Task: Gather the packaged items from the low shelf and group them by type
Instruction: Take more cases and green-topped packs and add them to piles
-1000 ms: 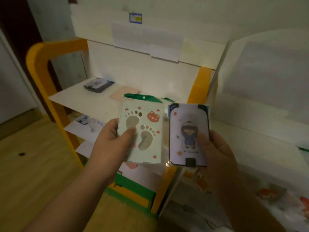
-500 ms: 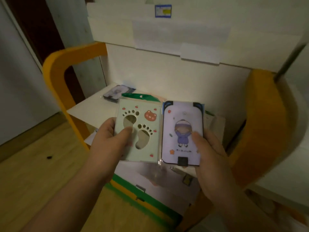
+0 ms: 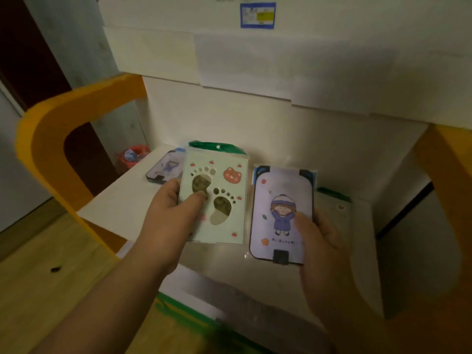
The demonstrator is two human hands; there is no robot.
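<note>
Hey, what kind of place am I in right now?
Probably a small shop or stockroom: a white shelf on an orange frame, packaged cartoon cards lying on it, and a printed label above.

A white shelf [image 3: 120, 210] with a rounded orange frame [image 3: 46, 129] carries the things, its flat board backed by a white panel. Toward ten o'clock on the board lies a lilac packaged card [image 3: 163, 169] with a small cartoon figure, flat and partly hidden from view. Toward three o'clock, close to the back panel, lies a pale packet with a green top edge [image 3: 334, 203], also partly covered. Below the shelf at eight o'clock stretches a light wooden floor [image 3: 46, 290], on which sits one small dark speck [image 3: 55, 269].
</note>
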